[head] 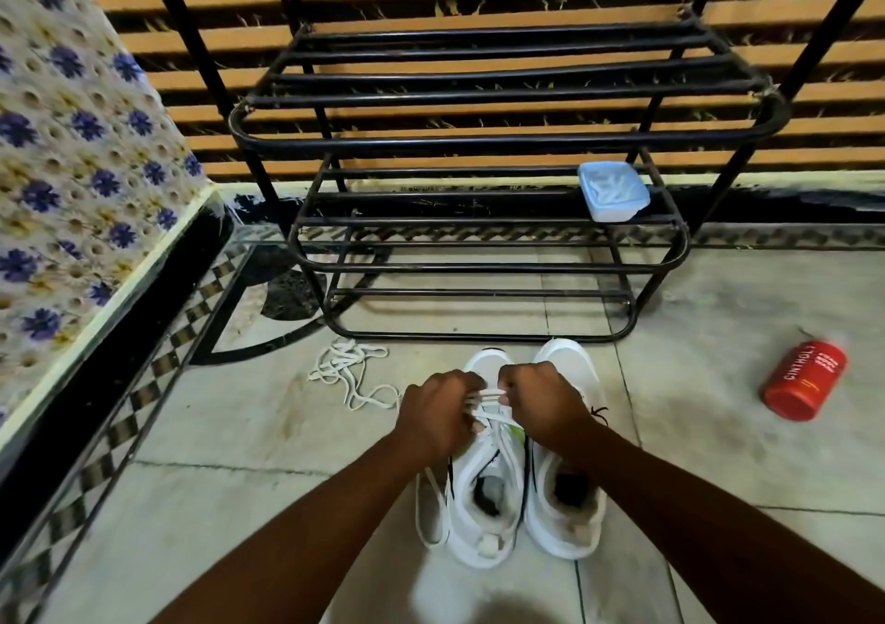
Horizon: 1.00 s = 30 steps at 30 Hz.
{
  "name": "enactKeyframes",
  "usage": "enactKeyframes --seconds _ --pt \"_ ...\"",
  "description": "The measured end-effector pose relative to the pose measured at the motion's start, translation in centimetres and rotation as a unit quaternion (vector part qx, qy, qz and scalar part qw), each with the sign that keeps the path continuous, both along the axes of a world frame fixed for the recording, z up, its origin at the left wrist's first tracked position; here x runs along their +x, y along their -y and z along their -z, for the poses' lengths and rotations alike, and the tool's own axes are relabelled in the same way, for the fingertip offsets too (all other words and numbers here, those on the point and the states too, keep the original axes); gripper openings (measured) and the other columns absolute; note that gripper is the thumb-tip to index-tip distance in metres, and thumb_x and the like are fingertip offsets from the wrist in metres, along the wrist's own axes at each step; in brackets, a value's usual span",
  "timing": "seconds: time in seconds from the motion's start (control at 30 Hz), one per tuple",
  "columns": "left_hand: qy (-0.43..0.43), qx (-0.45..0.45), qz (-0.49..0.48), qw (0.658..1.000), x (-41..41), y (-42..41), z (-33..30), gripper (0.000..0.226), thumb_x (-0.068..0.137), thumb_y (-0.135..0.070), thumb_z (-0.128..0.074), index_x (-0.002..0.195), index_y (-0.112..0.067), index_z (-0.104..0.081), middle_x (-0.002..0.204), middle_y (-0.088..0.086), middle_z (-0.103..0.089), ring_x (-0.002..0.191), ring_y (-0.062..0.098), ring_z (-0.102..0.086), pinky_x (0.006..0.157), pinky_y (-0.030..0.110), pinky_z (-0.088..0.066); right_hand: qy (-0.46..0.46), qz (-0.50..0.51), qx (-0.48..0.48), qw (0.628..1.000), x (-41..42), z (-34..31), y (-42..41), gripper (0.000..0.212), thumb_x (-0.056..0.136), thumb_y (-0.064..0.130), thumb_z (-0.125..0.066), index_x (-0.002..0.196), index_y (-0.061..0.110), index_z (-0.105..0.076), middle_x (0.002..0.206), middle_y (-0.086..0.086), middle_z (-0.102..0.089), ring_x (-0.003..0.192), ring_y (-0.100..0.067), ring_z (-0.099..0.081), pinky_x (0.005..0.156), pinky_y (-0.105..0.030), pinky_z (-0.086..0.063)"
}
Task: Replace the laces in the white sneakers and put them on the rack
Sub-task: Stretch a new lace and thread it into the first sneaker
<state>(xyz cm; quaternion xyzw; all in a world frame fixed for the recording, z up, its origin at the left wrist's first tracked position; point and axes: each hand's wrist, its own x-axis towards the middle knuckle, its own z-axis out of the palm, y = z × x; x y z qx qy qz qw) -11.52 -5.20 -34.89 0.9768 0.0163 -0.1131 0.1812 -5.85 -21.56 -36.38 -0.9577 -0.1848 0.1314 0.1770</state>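
Head view: my left hand [438, 410] and right hand [538, 401] each pinch the lace [488, 396] across the left sneaker [483, 504], on the floor [239, 432] before the rack [479, 269]. Lace looks limp, light; I'd grip near its tips, sneaker by the heel.

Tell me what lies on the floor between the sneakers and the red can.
Nothing: in the head view, only bare floor tile separates the sneakers from the red can.
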Motion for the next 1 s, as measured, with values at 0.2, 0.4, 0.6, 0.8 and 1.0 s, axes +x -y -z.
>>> enactKeyframes --seconds 0.2,0.4,0.6,0.8,1.0 --pt "-0.02 0.06 0.024 0.998 0.9 0.6 -0.3 0.048 0.08 -0.03 -0.077 0.124 -0.035 -0.061 0.128 -0.01 -0.063 0.124 0.02 -0.059 0.1 0.04 -0.038 0.027 -0.077 -0.074 0.994 0.4 -0.5 -0.1 0.006 0.097 0.017 -0.055 0.098 0.022 -0.053 0.097 -0.005 -0.062 0.095 -0.032 -0.065 0.071 -0.033 -0.047" --pt "-0.04 0.106 0.028 0.993 1.8 1.3 -0.3 0.048 0.077 -0.031 -0.082 0.121 -0.031 -0.063 0.124 -0.006 -0.067 0.123 0.021 -0.06 0.105 0.043 -0.035 0.06 -0.095 -0.095 0.989 0.1 -1.4 0.3 0.017 0.091 0.01 -0.049 0.102 0.023 -0.053 0.103 0.002 -0.067 0.099 -0.026 -0.065 0.071 -0.032 -0.045" --pt "-0.047 0.117 0.024 0.992 1.6 1.5 0.1 0.057 0.081 -0.036 -0.079 0.132 -0.032 -0.055 0.134 -0.006 -0.061 0.128 0.021 -0.056 0.105 0.043 -0.035 0.088 -0.074 -0.087 0.99 -0.5 -2.1 0.9 0.023 0.084 0.008 -0.054 0.103 0.022 -0.055 0.103 0.003 -0.065 0.102 -0.023 -0.062 0.07 -0.031 -0.046" --pt "-0.047 0.105 0.018 0.993 1.5 1.7 -0.1 0.044 0.078 -0.034 -0.081 0.116 -0.031 -0.058 0.124 -0.005 -0.064 0.12 0.022 -0.059 0.099 0.042 -0.037 0.103 -0.056 -0.058 0.991 -0.6 -2.9 1.9 0.016 0.086 0.015 -0.054 0.099 0.024 -0.054 0.1 0.002 -0.064 0.1 -0.024 -0.061 0.067 -0.029 -0.035" --pt "-0.046 0.096 0.02 0.994 1.6 1.6 0.0 0.041 0.076 -0.031 -0.081 0.111 -0.032 -0.059 0.12 -0.005 -0.065 0.118 0.022 -0.06 0.097 0.042 -0.037 0.117 -0.024 -0.044 0.992 -0.3 -2.5 2.8 0.006 0.089 0.022 -0.058 0.093 0.024 -0.062 0.088 0.003 -0.064 0.095 -0.025 -0.062 0.065 -0.027 -0.035"
